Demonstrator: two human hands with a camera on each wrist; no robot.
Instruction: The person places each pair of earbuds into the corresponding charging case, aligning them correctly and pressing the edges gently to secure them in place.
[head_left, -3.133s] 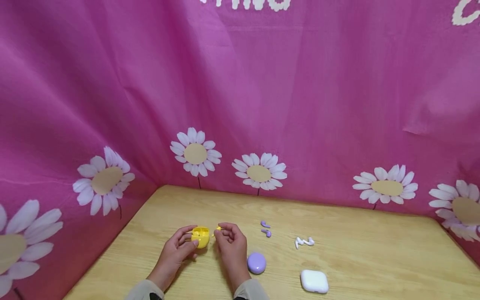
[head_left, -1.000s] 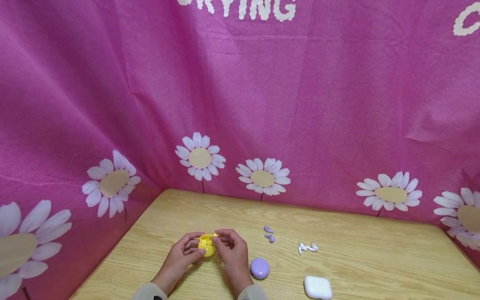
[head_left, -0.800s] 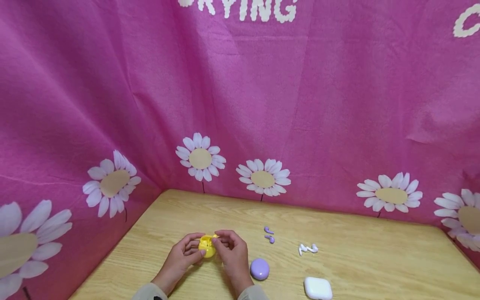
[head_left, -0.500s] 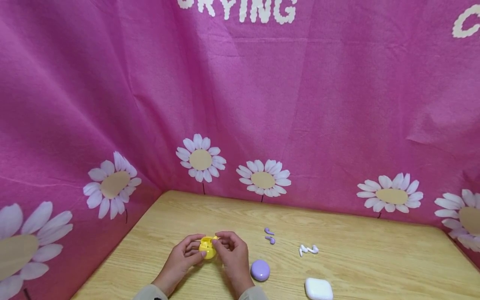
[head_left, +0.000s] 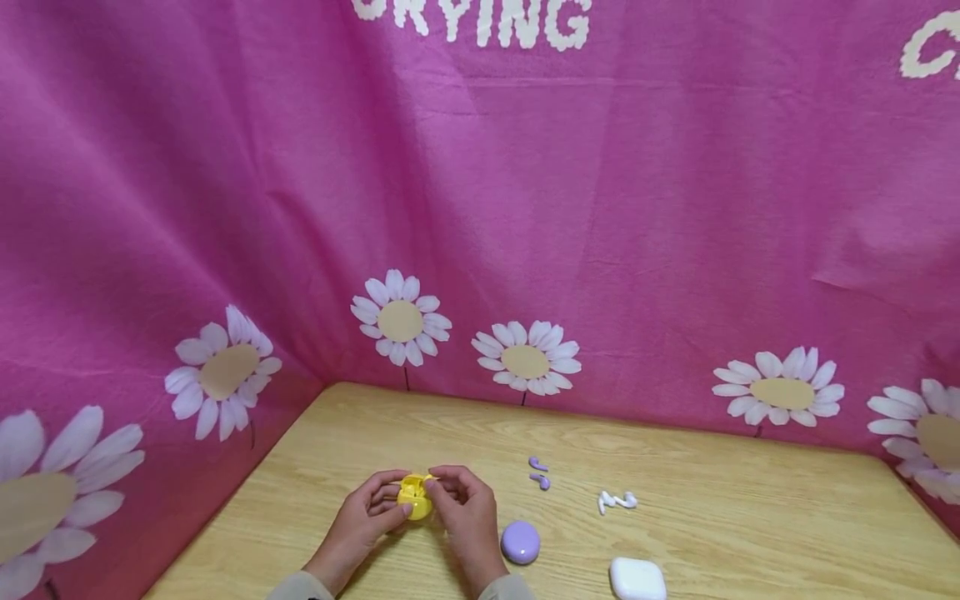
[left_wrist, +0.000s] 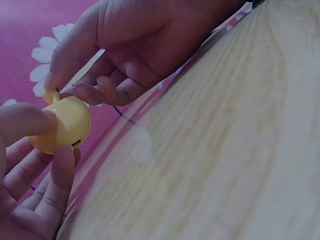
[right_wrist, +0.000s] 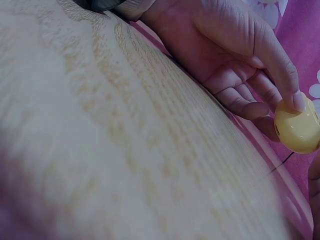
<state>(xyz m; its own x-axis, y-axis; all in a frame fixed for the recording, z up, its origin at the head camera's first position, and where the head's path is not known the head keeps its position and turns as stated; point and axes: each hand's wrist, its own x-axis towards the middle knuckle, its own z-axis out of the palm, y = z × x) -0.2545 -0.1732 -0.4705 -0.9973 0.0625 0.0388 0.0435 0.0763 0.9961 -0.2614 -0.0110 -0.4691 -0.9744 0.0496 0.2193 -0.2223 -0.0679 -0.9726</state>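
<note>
In the head view my left hand (head_left: 358,518) grips a small yellow earbud charging case (head_left: 415,507) with its lid up, thumb on the front. My right hand (head_left: 468,510) is at the case's right side, thumb and index finger pinching a yellow earbud, mostly covered by the fingertips. The left wrist view shows the earbud (left_wrist: 51,95) right at the upper edge of the rounded case (left_wrist: 70,122), which has a dark slot in its underside. From the right wrist, the right thumb overlaps the case (right_wrist: 297,131); the earbud is hidden there.
Right of the hands, a round purple case (head_left: 521,542) lies on the wooden table (head_left: 720,517), with two purple earbuds (head_left: 541,481) behind it. Farther right are two white earbuds (head_left: 627,500) and a white case (head_left: 637,577). A pink daisy-print cloth (head_left: 645,233) hangs behind and at the left.
About three seconds ago the right hand held the yellow earbud apart from the case; since then the hands have come together and the earbud is at the case. Over the last second they barely move.
</note>
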